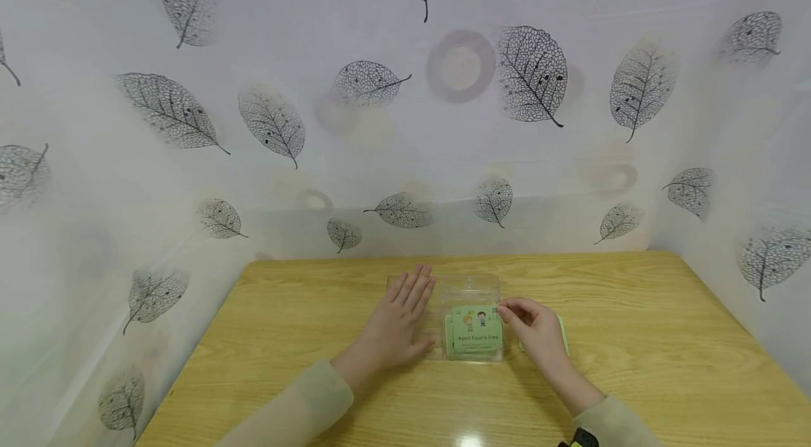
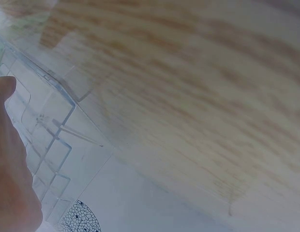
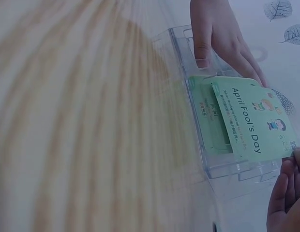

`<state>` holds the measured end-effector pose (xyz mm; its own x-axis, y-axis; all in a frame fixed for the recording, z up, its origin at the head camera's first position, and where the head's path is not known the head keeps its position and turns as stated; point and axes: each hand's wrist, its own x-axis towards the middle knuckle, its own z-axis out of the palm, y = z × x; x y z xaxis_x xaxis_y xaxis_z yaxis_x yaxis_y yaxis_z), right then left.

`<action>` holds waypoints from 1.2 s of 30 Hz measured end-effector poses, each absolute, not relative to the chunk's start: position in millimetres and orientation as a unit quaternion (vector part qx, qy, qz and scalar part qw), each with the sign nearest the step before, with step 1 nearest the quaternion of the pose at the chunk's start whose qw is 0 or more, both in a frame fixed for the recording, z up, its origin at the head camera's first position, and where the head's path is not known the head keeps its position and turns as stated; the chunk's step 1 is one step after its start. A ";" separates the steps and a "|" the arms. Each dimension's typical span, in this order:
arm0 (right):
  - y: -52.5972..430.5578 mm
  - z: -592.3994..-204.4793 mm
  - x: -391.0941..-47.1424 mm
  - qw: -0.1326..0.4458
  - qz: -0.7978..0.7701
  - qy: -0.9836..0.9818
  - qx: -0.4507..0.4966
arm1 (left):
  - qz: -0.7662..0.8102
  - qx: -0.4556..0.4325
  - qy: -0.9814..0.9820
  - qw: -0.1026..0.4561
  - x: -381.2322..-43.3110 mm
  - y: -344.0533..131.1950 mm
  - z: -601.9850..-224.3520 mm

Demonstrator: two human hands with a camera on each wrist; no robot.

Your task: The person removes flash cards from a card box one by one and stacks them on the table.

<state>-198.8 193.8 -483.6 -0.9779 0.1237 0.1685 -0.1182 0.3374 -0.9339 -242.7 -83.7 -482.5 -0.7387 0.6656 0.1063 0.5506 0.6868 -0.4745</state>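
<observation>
A clear plastic box [image 1: 470, 286] with compartments lies on the wooden table. Inside its near right compartment is a green card [image 3: 212, 116]. Over that card, tilted, is another green card [image 1: 476, 329] printed "April Fool's Day" with two cartoon children. My right hand [image 1: 535, 331] pinches this upper card by its corner between thumb and fingertips. My left hand [image 1: 400, 320] lies flat across the left side of the box, fingers straight and pointing away. In the left wrist view the box's clear dividers [image 2: 53, 145] show beside the left hand.
More green cards [image 1: 562, 336] lie on the table, partly hidden behind the right hand. The wooden table [image 1: 285, 306] extends to both sides. Behind it hangs a pale curtain [image 1: 285, 222] with a leaf print. A dark watch [image 1: 581, 438] is on the right wrist.
</observation>
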 end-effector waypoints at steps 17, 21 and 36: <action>194.2 -480.6 -198.3 0.103 0.572 -0.814 -0.011 | 0.216 -0.330 -0.910 0.127 -242.9 -82.5 -482.5; 194.1 -481.1 -198.9 0.101 0.578 -0.810 -0.009 | 0.214 -0.331 -0.910 0.130 -242.9 -82.9 -483.4; 192.5 -479.9 -199.3 0.100 0.578 -0.810 -0.017 | 0.218 -0.331 -0.908 0.132 -241.7 -84.0 -482.6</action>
<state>-199.3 192.5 -479.9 -0.9796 0.1428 0.1417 -0.0877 0.3308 -0.9396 -241.7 -84.0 -482.6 -0.7457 0.6594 0.0949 0.5445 0.6853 -0.4835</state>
